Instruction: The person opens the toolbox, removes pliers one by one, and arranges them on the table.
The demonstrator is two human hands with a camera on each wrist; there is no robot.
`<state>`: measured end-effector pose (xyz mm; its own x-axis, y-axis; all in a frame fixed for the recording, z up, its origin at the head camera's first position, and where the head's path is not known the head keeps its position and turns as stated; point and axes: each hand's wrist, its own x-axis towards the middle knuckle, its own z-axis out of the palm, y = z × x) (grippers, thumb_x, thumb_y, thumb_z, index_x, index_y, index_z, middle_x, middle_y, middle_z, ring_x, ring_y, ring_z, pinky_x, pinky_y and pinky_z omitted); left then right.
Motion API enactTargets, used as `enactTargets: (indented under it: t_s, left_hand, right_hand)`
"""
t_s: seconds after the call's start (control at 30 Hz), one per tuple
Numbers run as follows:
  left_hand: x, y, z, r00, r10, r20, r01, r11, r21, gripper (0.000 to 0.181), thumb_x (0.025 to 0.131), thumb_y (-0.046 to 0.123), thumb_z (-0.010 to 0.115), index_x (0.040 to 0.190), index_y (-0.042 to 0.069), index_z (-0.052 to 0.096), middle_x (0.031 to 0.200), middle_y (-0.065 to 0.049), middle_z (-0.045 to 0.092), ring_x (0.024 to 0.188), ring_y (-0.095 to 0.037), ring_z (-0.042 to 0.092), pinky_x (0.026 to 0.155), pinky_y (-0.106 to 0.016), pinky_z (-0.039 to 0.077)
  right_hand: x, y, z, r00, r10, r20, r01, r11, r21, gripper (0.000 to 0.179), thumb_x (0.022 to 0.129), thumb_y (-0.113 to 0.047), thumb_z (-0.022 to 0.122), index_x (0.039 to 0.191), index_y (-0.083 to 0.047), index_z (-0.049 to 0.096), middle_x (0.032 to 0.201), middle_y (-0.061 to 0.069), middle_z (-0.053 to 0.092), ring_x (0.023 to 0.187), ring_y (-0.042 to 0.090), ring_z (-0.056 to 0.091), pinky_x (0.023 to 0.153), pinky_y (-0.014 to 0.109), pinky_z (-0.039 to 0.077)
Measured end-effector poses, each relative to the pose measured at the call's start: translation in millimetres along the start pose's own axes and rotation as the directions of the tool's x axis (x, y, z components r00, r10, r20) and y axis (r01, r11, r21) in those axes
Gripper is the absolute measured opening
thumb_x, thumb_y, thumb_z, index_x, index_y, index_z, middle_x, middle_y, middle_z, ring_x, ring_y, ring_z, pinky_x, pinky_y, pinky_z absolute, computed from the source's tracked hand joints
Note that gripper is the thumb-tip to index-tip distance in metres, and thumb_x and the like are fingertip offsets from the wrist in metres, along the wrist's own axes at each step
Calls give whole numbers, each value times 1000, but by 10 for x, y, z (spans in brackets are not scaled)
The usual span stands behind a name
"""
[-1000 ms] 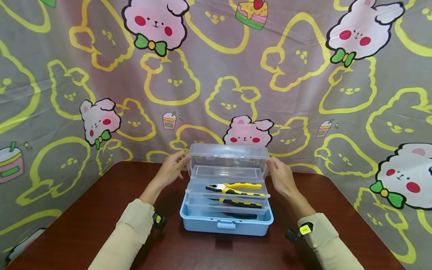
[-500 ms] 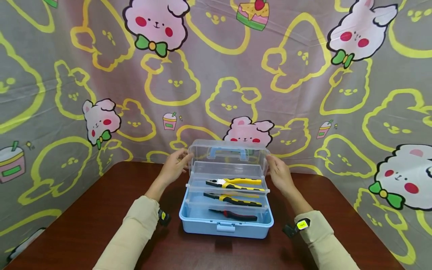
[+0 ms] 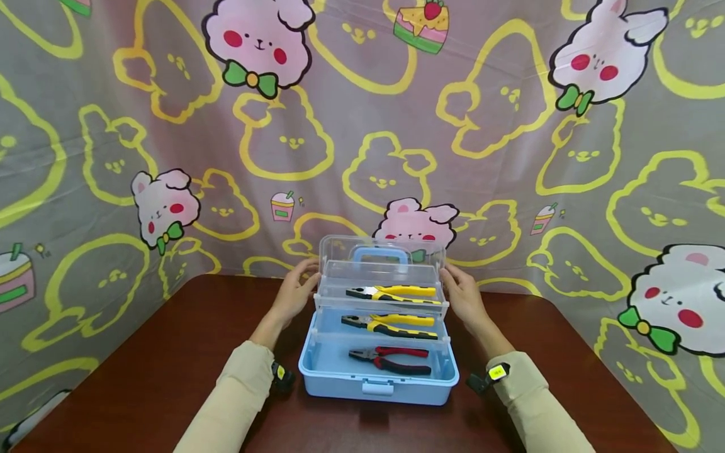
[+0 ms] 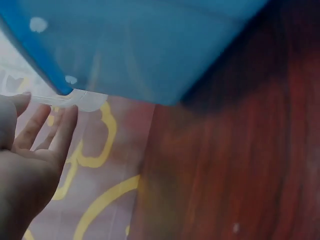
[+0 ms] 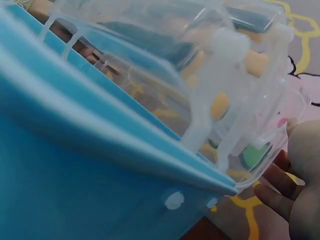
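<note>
My hands flank the raised clear lid of a blue toolbox, between the table's left and right edges.
My left hand's fingers are spread, tips at the lid; whether my right hand pinches it I cannot tell. Holding both sides probably steadies it. The stepped trays seem fanned to expose the yellow-handled pliers and, below, red-handled pliers.

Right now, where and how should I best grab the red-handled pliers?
Probably take the red-handled pliers by the handles, from above and in front: they lie in the blue box, handles to your right, with the clear trays higher behind.
</note>
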<state>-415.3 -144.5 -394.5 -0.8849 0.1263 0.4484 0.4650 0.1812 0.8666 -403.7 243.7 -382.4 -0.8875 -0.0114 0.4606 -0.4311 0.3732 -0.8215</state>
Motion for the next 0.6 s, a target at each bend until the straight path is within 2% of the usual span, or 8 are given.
enactTargets:
  t_s: [0.1, 0.17, 0.3, 0.4, 0.6]
  left_hand:
    - [12, -22, 12, 999, -34, 36, 35, 999, -38, 42, 109, 5, 53, 151, 6, 50, 138, -21, 54, 103, -28, 61, 86, -40, 55]
    - [13, -33, 17, 996, -57, 63, 62, 996, -67, 47, 108, 1, 52, 155, 5, 45, 142, -23, 50, 107, -28, 62, 87, -37, 55]
    - [-2, -55, 10, 989, -101, 105, 110, 991, -76, 56, 107, 0, 51, 161, 9, 37, 150, -23, 44, 121, -33, 60, 89, -35, 53]
    - [-24, -74, 0, 984, -128, 127, 135, 989, -53, 59, 107, 2, 54, 162, 12, 35, 154, -20, 42, 131, -36, 54, 94, -38, 51]
    - [-53, -135, 0, 974, -158, 160, 169, 984, -54, 61, 107, 5, 57, 162, 11, 34, 155, -19, 45, 135, -36, 51, 101, -44, 48]
  right_hand:
    - [21, 39, 5, 1000, 17, 3, -17, 1000, 17, 47, 112, -32, 47, 152, -7, 52, 139, 20, 61, 121, 34, 58, 102, 54, 45]
    - [33, 61, 13, 999, 36, 16, -37, 998, 44, 48, 113, -32, 46, 154, -8, 51, 142, 19, 59, 125, 34, 56, 105, 54, 43]
    - [54, 109, 41, 994, 91, 55, -97, 987, 125, 48, 113, -31, 46, 157, -13, 46, 142, 18, 59, 120, 33, 60, 97, 43, 51]
    - [51, 146, 60, 988, 140, 68, -149, 978, 145, 48, 112, -30, 49, 158, -17, 45, 145, 14, 57, 121, 30, 59, 91, 35, 53]
    - [17, 207, 72, 974, 206, 99, -218, 966, 139, 50, 111, -24, 53, 159, -19, 43, 149, 14, 51, 124, 34, 57, 91, 40, 55]
